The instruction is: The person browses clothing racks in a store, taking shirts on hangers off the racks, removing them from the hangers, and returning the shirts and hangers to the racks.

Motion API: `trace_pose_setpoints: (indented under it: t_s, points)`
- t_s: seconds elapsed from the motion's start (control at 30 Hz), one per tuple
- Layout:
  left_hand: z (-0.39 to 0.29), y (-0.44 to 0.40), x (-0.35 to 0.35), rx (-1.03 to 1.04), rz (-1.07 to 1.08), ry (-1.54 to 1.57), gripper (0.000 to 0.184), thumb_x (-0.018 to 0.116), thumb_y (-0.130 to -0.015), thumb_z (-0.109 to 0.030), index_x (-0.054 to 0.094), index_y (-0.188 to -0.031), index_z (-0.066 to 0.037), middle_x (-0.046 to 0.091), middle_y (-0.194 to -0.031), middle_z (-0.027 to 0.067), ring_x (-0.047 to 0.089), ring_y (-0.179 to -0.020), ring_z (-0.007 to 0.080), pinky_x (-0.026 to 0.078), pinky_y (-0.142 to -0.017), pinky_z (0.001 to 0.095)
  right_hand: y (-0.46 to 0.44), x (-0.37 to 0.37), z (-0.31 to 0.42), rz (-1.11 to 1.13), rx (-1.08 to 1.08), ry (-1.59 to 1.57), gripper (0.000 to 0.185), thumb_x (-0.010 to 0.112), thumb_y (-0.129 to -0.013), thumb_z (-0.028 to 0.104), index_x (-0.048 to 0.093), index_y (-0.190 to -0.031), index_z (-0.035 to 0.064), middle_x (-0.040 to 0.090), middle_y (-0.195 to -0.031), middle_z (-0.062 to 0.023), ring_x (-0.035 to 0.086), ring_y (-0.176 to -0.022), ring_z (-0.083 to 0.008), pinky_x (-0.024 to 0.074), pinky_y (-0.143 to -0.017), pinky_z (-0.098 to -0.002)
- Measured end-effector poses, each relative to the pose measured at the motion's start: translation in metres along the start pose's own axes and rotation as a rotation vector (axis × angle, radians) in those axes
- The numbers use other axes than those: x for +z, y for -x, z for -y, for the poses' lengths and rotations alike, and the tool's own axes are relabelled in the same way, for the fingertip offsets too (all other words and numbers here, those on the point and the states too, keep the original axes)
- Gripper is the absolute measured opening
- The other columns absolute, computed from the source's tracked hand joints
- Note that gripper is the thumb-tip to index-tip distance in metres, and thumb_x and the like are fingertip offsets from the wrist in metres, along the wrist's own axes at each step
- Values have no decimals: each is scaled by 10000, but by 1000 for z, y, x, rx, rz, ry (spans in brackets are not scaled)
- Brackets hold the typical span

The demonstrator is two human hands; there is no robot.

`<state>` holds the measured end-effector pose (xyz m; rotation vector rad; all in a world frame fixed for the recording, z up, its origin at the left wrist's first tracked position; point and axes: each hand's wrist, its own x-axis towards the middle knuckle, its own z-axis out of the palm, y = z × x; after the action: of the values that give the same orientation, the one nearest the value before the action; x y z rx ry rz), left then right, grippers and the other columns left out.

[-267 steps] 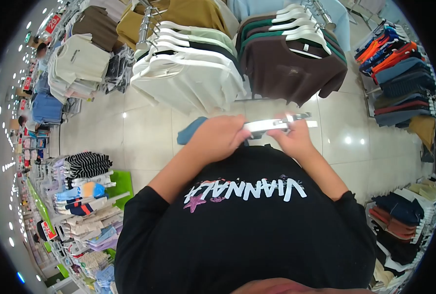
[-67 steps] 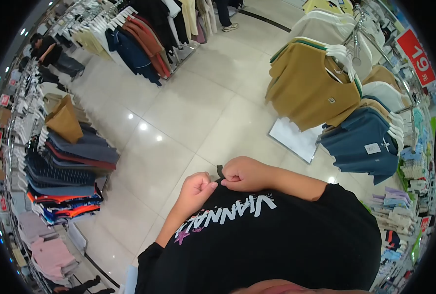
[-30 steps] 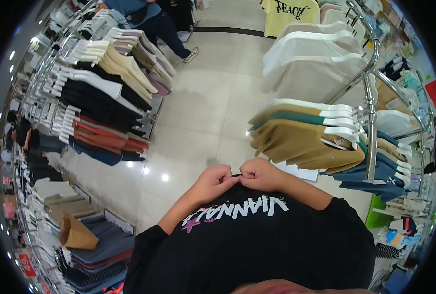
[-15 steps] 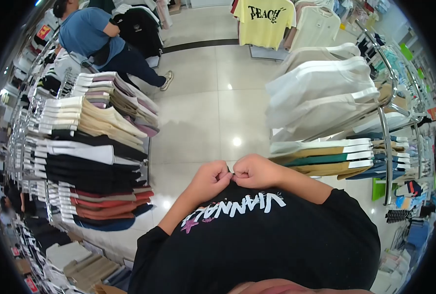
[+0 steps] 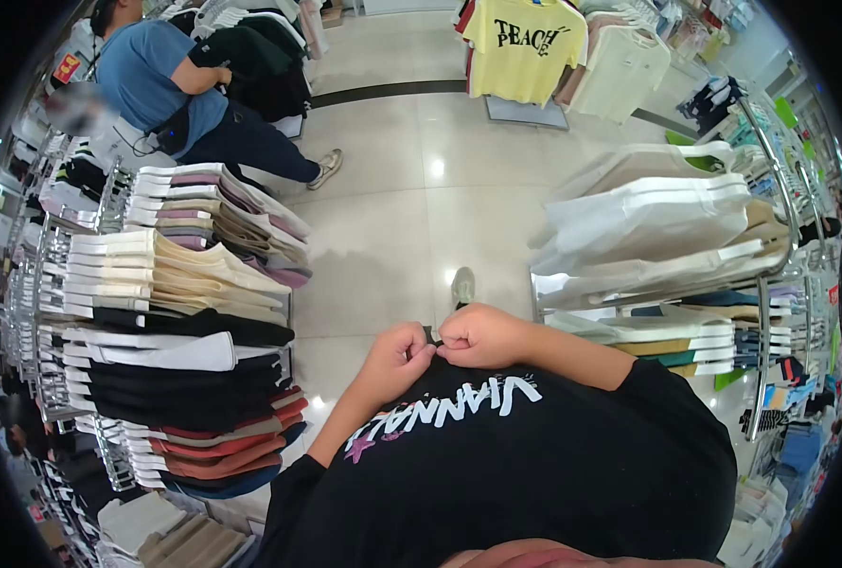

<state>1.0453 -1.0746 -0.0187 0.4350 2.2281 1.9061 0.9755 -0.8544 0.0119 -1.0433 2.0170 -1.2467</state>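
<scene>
My left hand (image 5: 399, 358) is closed at the front of my black shirt (image 5: 534, 464). Beside it, my right hand (image 5: 482, 337) is also curled into a fist, with the thumbs meeting in front of my body. A small dark piece (image 5: 429, 334) shows between the two hands; what they grip is mostly hidden by the fingers. Beyond them, the tip of a shoe (image 5: 463, 284) shows on the tiled floor (image 5: 373, 227).
Racks of hanging clothes line both sides: beige, black and red garments (image 5: 184, 369) at left, white tops (image 5: 648, 218) at right. A person in a blue shirt (image 5: 146, 71) stands at the upper left. A yellow shirt (image 5: 525, 57) hangs ahead.
The view has moved forward between the racks, and a shoe has come into sight. My hands stay closed together at my front. The hanging yellow shirt and the other person remain ahead.
</scene>
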Motion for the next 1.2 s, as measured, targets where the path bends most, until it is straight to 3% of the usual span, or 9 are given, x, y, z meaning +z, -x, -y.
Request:
trace_pose_setpoints:
  t_s: [0.17, 0.43, 0.5, 0.67, 0.87, 0.93, 1.0, 1.1, 1.2]
  points:
    - [6, -43, -30, -82, -24, -48, 270, 656, -921, -14, 438, -772, -65, 471, -750, 11, 436, -717, 135, 391, -682, 300, -38, -39, -22, -14, -30, -40, 431, 741, -901, 108, 391, -658, 47, 406, -602, -111, 380, -555, -273, 354, -544, -414]
    - [5, -192, -48, -103, 9, -82, 263, 667, -925, -24, 454, -777, -59, 480, -758, 0, 433, -723, 124, 394, -684, 290, -74, -163, -81, -183, -15, -51, 404, 725, -892, 159, 414, -658, 49, 437, -605, -129, 392, -560, -309, 366, -545, -433]
    - [1, -232, -47, -143, 65, -148, 278, 693, -915, -80, 465, -759, -48, 475, -709, 31, 451, -688, 159, 411, -660, 313, -68, -188, -99, -254, 1, -78, 412, 732, -891, 156, 412, -656, 47, 431, -602, -126, 388, -556, -302, 362, -541, -427]
    - [-1, -332, -28, -43, 258, -212, 270, 691, -917, -57, 465, -770, -56, 501, -744, 20, 464, -716, 148, 418, -689, 302, -53, -250, -128, -510, 90, -122, 436, 738, -903, 150, 402, -646, 45, 404, -592, -105, 358, -556, -249, 347, -532, -407]
    - [-10, -427, -2, 11, 469, -201, 270, 703, -911, -76, 474, -770, -52, 519, -744, 26, 479, -717, 156, 426, -695, 310, -19, -285, -156, -730, 142, -103, 447, 742, -905, 150, 394, -645, 46, 410, -588, -88, 353, -559, -226, 343, -530, -394]
    - [-4, -456, 10, 83, 562, -187, 317, 712, -920, -117, 452, -750, -53, 444, -698, 25, 406, -647, 154, 375, -599, 323, -11, -291, -165, -820, 173, -125, 449, 746, -903, 146, 391, -646, 47, 403, -589, -80, 349, -560, -214, 338, -529, -388]
    - [-2, -487, 17, 61, 644, -183, 296, 706, -919, -94, 461, -756, -56, 475, -718, 24, 437, -675, 155, 396, -638, 319, -4, -295, -172, -919, 211, -150, 451, 750, -900, 141, 388, -648, 48, 395, -591, -73, 345, -560, -202, 333, -528, -382]
    - [4, -536, 31, 61, 785, -167, 281, 699, -918, -69, 466, -761, -57, 504, -738, 24, 466, -701, 156, 415, -673, 317, 7, -306, -183, -1105, 266, -219, 454, 752, -896, 114, 375, -650, 54, 381, -595, -57, 331, -567, -179, 318, -525, -369]
    - [7, -586, 45, 101, 928, -147, 289, 699, -918, -66, 459, -758, -57, 501, -738, 26, 464, -695, 158, 414, -666, 320, 10, -314, -202, -1239, 343, -152, 483, 715, -912, 0, 308, -664, 72, 356, -628, 2, 308, -597, -111, 300, -535, -321]
